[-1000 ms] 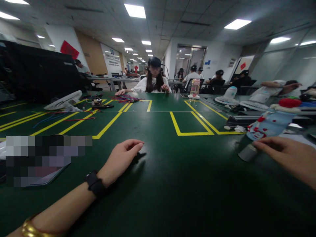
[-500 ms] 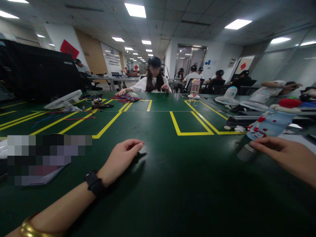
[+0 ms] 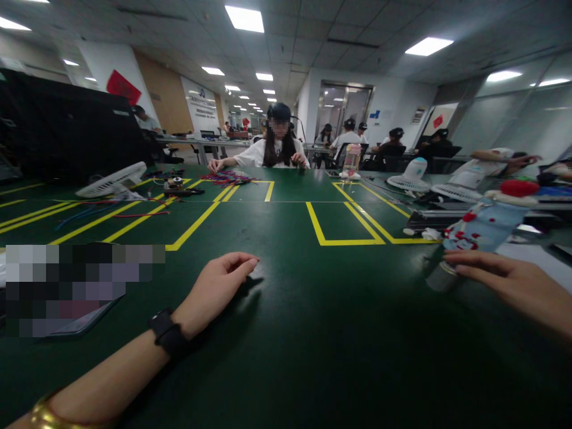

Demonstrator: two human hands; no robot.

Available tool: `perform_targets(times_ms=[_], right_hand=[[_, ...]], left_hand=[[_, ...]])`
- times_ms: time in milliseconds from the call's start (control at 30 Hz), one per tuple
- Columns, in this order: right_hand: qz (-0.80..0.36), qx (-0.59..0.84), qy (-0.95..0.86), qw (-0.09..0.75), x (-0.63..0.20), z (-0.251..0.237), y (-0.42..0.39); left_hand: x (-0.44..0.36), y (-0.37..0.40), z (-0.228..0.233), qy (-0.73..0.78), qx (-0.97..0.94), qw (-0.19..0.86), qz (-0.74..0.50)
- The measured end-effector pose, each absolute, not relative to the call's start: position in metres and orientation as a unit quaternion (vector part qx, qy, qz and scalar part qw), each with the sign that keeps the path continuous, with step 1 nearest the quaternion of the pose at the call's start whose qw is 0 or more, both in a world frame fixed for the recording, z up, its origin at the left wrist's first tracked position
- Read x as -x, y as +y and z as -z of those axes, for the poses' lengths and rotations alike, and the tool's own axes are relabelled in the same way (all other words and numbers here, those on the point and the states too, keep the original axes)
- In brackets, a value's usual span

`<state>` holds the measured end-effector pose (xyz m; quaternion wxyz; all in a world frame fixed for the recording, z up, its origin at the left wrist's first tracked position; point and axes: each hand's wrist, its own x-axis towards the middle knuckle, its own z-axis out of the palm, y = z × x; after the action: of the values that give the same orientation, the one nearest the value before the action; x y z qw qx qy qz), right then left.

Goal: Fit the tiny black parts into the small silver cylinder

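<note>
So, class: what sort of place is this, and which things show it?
Probably an open-plan workroom: long green tables marked with yellow tape outlines, seated workers handling coloured wires, and ceiling strip lights.

Left hand [image 3: 218, 286] resting mid-table [image 3: 313, 333], bottle [image 3: 473, 238] lying at right beside right hand [image 3: 504, 280], fan [image 3: 111, 180] far left.

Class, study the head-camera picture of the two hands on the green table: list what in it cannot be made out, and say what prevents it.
1. Flat device left of the left hand: pixelated over, only a corner shows.
2. Small dark item at the left fingertips: the hand covers most of it.
3. Right hand: its fingers hide the contact with the bottle; grip unclear.
4. Seated person opposite: far off, work too small.
</note>
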<state>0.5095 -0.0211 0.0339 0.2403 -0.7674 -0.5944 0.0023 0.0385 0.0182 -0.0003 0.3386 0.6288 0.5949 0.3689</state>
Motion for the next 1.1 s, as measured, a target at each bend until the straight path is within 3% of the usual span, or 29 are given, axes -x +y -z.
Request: perform_targets(times_ms=[100, 233, 367, 567, 833, 1100], right_hand=[[-0.134, 0.772, -0.575, 0.236, -0.508, -0.034, -0.026], [-0.086, 0.768, -0.599, 0.21, -0.47, -0.037, -0.029], [-0.073, 0.614, -0.736, 0.276, -0.392, -0.035, -0.031], [-0.203, 0.391, -0.849, 0.291, -0.288, -0.022, -0.033], [-0.319, 0.427, -0.759, 0.374, -0.279, 0.014, -0.031], [-0.339, 0.42, -0.747, 0.389, -0.274, 0.016, -0.031]], left_hand=[[-0.038, 0.018, 0.001, 0.592, -0.632, 0.337, -0.369], [-0.038, 0.019, 0.001, 0.592, -0.636, 0.329, -0.369], [-0.038, 0.019, 0.001, 0.59, -0.644, 0.321, -0.366], [-0.039, 0.018, 0.004, 0.58, -0.668, 0.303, -0.354], [-0.082, -0.022, -0.017, 0.446, -0.778, 0.263, -0.356], [-0.095, -0.026, -0.026, 0.447, -0.771, 0.278, -0.359]])
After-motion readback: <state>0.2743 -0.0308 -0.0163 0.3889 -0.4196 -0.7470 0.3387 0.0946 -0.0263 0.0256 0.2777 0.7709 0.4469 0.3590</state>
